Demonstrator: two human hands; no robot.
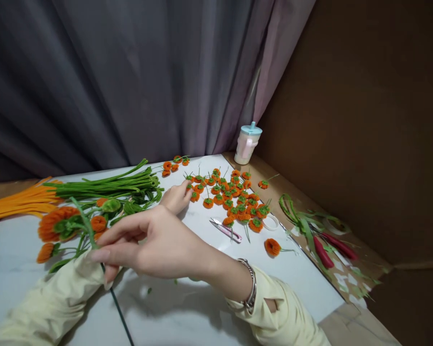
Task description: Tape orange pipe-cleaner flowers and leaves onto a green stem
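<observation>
My right hand point(162, 245), with a bracelet at its wrist, is closed on the green stem point(119, 307) of a pipe-cleaner flower spray, pinched between thumb and fingers. The spray has a large orange bloom point(57, 225), smaller orange blooms and green leaves, and leans to the left. Beneath the right arm, my left hand point(176, 197) reaches across to the near-left edge of a heap of small orange pipe-cleaner flowers point(234, 194). Its fingertips are closed at one small orange flower point(194, 196). The right hand hides part of the left wrist.
Green pipe cleaners point(108, 185) and orange ones point(18, 204) lie at the back left. Pink thread snips point(227, 230) and a loose flower point(273, 247) rest right of centre. Red-handled pliers point(332, 247), tape rolls and scraps lie right. A lidded cup point(246, 146) stands behind.
</observation>
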